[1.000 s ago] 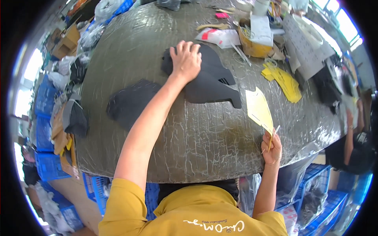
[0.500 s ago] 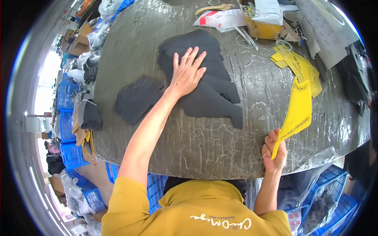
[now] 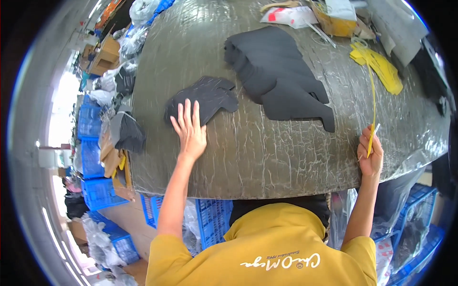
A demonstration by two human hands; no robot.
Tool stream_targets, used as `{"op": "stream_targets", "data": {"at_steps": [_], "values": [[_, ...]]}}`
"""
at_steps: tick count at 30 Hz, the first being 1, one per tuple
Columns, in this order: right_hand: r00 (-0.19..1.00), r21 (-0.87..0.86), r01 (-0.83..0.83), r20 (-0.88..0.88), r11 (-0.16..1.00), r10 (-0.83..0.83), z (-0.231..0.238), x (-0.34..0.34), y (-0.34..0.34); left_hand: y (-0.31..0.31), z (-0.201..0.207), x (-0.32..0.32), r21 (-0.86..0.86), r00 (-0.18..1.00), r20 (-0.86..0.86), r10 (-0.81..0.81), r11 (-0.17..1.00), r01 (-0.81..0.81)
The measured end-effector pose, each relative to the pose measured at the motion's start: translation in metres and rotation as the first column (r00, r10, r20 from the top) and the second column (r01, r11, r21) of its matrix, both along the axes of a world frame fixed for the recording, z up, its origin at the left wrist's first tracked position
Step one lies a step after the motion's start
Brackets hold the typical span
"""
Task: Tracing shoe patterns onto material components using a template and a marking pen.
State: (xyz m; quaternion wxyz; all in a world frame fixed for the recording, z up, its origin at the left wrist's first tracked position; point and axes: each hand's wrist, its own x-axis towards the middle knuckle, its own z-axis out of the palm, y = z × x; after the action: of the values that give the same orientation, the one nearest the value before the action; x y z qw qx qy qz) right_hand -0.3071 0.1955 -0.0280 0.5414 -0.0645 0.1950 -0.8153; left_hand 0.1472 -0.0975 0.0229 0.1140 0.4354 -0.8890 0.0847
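Observation:
My left hand (image 3: 192, 136) lies with its fingers spread over the near edge of a small pile of black cut sheet pieces (image 3: 210, 97). A larger fanned stack of black cut pieces (image 3: 276, 66) sits to its right and farther back, touched by neither hand. Near the table's right front, my right hand (image 3: 370, 164) is closed around the lower end of a yellow flat template (image 3: 373, 102), seen almost edge-on. A thin white pen-like stick (image 3: 377, 127) also pokes up from that hand. Other yellow templates (image 3: 386, 74) lie beyond it.
The table (image 3: 229, 162) has a wrinkled plastic-like covering. A yellowish box (image 3: 336, 24), a white-and-red bag (image 3: 288, 16) and paper sheets (image 3: 398, 26) occupy the back right. Blue crates (image 3: 99, 193) and plastic bags stand left of the table; more crates (image 3: 415, 200) are at lower right.
My left hand has left the larger black stack and come down onto the smaller black pile. The yellow template in my right hand has turned from face-on to edge-on. The whole view has shifted.

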Motion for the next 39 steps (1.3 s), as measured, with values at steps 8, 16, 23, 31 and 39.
{"op": "stream_targets", "data": {"at_steps": [8,16,23,31,39], "values": [[0.998,0.02,0.013,-0.059,1.0,-0.012,-0.011,-0.002,0.0,-0.073,-0.019,0.015,0.097,0.977,-0.135,0.165,0.983,-0.153],[0.999,-0.022,-0.032,-0.001,0.999,0.032,-0.002,0.0,-0.005,-0.033,-0.002,-0.032,0.03,0.992,-0.105,0.076,0.997,-0.073],[1.0,-0.031,-0.017,-0.003,0.999,0.017,0.0,-0.002,0.002,0.061,0.003,-0.156,0.208,0.853,-0.381,-0.357,0.866,0.455],[0.999,0.094,-0.008,-0.046,0.996,0.012,0.013,0.009,-0.003,0.095,-0.02,-0.142,0.362,0.88,-0.222,-0.421,0.802,0.475],[0.717,0.61,0.146,-0.607,0.779,0.341,0.055,0.054,-0.015,0.139,-0.016,-0.098,0.453,0.706,-0.707,-0.05,0.734,0.506]]}}
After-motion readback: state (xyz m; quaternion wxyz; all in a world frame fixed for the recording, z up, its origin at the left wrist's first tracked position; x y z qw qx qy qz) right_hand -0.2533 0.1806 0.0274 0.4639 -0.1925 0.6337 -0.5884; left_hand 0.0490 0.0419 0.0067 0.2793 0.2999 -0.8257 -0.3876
